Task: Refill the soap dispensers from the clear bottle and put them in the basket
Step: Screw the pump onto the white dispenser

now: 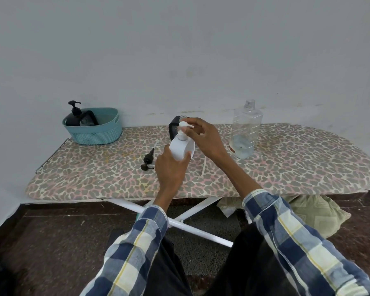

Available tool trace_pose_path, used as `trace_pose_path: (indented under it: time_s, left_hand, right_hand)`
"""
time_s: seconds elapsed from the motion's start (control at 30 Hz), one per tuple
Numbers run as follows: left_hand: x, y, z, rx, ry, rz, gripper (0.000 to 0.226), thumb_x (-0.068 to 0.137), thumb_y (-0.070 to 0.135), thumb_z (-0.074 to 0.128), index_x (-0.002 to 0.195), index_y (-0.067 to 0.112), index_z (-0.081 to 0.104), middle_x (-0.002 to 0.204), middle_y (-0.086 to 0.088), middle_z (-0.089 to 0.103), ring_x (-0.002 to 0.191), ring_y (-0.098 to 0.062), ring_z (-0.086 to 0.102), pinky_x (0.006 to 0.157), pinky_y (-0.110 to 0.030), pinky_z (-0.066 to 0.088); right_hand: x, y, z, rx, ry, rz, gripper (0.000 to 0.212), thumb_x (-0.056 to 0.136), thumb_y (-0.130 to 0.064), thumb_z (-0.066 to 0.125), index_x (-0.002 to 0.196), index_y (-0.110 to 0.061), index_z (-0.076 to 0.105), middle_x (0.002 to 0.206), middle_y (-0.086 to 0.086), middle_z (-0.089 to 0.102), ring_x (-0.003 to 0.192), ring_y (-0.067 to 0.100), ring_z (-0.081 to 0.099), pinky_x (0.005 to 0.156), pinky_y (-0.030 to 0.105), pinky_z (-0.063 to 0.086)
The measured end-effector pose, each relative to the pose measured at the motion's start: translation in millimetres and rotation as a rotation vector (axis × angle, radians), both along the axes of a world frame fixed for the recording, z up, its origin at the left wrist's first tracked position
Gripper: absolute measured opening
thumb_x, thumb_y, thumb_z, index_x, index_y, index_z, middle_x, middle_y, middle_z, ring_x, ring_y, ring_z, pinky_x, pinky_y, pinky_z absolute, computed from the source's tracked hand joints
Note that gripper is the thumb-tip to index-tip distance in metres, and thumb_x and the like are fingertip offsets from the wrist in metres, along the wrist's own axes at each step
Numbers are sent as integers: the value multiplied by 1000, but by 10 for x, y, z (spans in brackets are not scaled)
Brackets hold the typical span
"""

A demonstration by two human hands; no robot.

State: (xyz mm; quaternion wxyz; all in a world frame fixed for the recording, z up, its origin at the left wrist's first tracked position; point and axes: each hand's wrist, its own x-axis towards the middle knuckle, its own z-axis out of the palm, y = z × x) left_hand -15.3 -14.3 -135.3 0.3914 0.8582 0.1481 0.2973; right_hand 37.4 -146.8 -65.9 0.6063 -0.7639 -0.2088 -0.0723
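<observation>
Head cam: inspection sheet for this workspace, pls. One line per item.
Surface: ironing board with leopard-print cover, against the wall.
Job's things: white dispenser held tilted above the board; teal basket at the far left holds a black dispenser; clear bottle upright, uncapped, nearly empty.
Clutter: loose black pump lying on the board; dark object behind the hands, partly hidden.
Grippers: left hand grips the white dispenser's body; right hand pinches its pump head.
Cables: nothing seen.
Surroundings: plain wall, dark floor, cushion under the board.
</observation>
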Motion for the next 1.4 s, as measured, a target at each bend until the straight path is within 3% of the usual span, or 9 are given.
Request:
trace_pose_path:
  time_s: [0.07, 0.17, 0.33, 0.5, 0.6, 0.7, 1.0, 1.23, 1.4]
  left_hand:
    - [-7, 14, -1, 0, 2, -20, 74, 84, 62, 81, 136, 13, 62, 114, -8, 76, 96, -28, 74, 78, -47, 63]
    - [-13, 75, 5, 17, 17, -81, 77, 82, 56, 86, 141, 16, 56, 119, -5, 75, 100, -26, 73, 79, -45, 62]
    - [-72, 444, 120, 66, 66, -408, 86, 77, 64, 88, 146, 28, 51, 131, 7, 68, 112, -15, 67, 88, -39, 61]
    - [-134, 980, 288, 182, 141, -462, 102, 71, 82, 82, 155, 34, 46, 155, 6, 51, 135, -12, 53, 107, -35, 49]
    - [-164, 1303, 315, 190, 133, -431, 93, 79, 83, 75, 153, 34, 48, 156, 5, 49, 138, -11, 48, 108, -33, 42]
    - [-147, 1646, 276, 164, 47, -310, 74, 96, 77, 56, 149, 26, 52, 152, 0, 52, 138, -15, 48, 114, -41, 42]
    - [77, 2614, 95, 211, -180, 114, 52, 110, 41, 46, 150, 8, 42, 153, -15, 44, 140, -34, 43, 113, -57, 42]
    - [237, 3151, 27, 250, -98, 139, 63, 114, 50, 34, 169, 22, 22, 177, -7, 19, 161, -32, 23, 127, -58, 29]
    - [368, 3332, -127, 219, -72, 111, 70, 111, 60, 28, 171, 28, 11, 180, 1, 11, 164, -31, 17, 127, -64, 26]
  right_hand:
    - [-45, -27, -79, -44, 0, -37, 51, 90, -43, 84, 136, -25, 67, 121, -23, 68, 107, -15, 63, 83, 5, 48]
    - [-40, -61, -201, -165, 28, -37, 81, 80, -48, 91, 147, -20, 54, 126, -16, 58, 111, -3, 59, 83, 9, 45]
    - [0, -15, -362, -337, -15, -1, 101, 67, -66, 92, 150, -30, 46, 144, -7, 52, 130, 16, 53, 106, 42, 52]
    - [2, 111, -330, -447, -68, -62, 101, 68, -65, 90, 150, -27, 45, 144, 3, 48, 133, 25, 45, 108, 46, 46]
    - [2, 218, -275, -442, -116, -103, 106, 58, -81, 79, 146, -29, 50, 141, 0, 51, 129, 24, 50, 103, 50, 51]
    - [26, 392, -129, -398, -156, -81, 104, 61, -79, 82, 146, -28, 51, 142, -1, 52, 128, 23, 54, 102, 51, 55]
    - [267, 1425, 365, -252, -133, 82, 87, 71, -52, 96, 142, -23, 55, 139, -3, 60, 122, 15, 60, 102, 38, 56]
    - [554, 2233, 514, -155, -125, 130, 77, 76, -44, 95, 139, -26, 55, 136, -7, 60, 121, 12, 59, 88, 14, 46]
    - [899, 2697, 569, -76, -96, 116, 84, 74, -44, 97, 141, -22, 53, 138, -4, 59, 122, 17, 62, 99, 31, 56]
